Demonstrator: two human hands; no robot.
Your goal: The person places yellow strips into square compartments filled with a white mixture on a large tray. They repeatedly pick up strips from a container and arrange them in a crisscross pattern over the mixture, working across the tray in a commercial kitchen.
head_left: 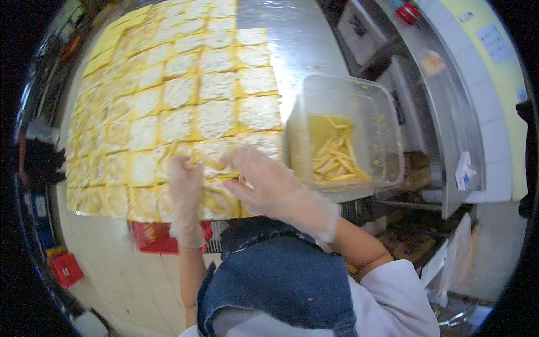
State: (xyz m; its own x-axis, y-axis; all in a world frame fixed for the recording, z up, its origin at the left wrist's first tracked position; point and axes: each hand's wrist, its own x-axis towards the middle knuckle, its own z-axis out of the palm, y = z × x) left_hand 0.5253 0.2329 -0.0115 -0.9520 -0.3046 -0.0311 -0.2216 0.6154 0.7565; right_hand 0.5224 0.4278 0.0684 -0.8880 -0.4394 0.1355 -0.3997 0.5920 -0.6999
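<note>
Head view: soft yellow square [218, 197] at the near edge of the bench [286, 39], between the two hands; its surface wrinkled, smeared with pale spread. Blur hides how much of it is lifted.

Left hand [186, 177]: clear glove, fingers curled down at the square's left side. Right hand [261, 182]: clear glove, thumb and forefinger bent toward each other with a gap showing. Cannot tell, for either, whether an edge is pinched.

Handling, judged by look: light, thin, limp; likely tears if pulled. Spread probably makes the top slippery under gloves. Best hold: the bare yellow margin, at two corners of one side, fingertips only, low pull.

Around it: rows of spread-covered squares [215, 119] laid close together, covering most of the bench from near edge to far edge. Toward the far left corner, plain yellow sheets [108, 42], no spread visible. Bare metal along the far right.

Near right corner of the bench: clear plastic tub [394, 163], yellow rolls [337, 160] heaped loosely inside, just beside the right hand.

Beyond the bench: red crate [154, 238] below the near edge, pale tiled floor [140, 286], dark blue apron [281, 281] close to the near edge.
</note>
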